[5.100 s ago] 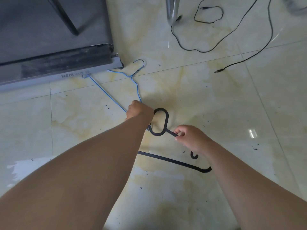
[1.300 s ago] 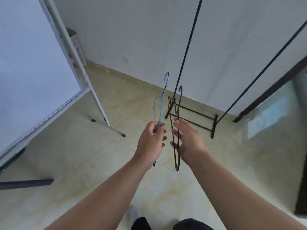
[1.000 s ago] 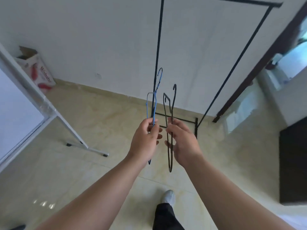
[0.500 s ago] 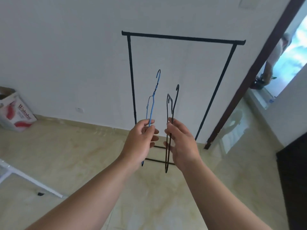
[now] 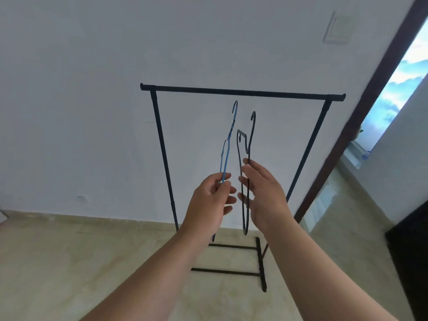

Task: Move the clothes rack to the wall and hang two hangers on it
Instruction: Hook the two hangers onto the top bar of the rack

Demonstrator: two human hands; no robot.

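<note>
A black metal clothes rack [image 5: 240,91] stands against the white wall, its top bar bare. My left hand [image 5: 209,202] pinches a thin blue wire hanger [image 5: 228,144], seen edge-on, hook up. My right hand [image 5: 264,195] grips a black hanger [image 5: 245,147], also edge-on and upright. Both hooks sit just below the rack's top bar, near its middle, apart from it. The two hands are close together in front of the rack.
A dark door frame [image 5: 361,126] runs up the right side beside a bright window opening [image 5: 398,82]. A dark cabinet [image 5: 410,256] stands at the far right. A wall switch plate [image 5: 338,28] sits high on the wall. Beige tile floor [image 5: 81,262] spreads to the left.
I picked both hangers off the floor and carried them to the rack. Over the last second my view has tilted up, and the hooks have come closer to the top bar.
</note>
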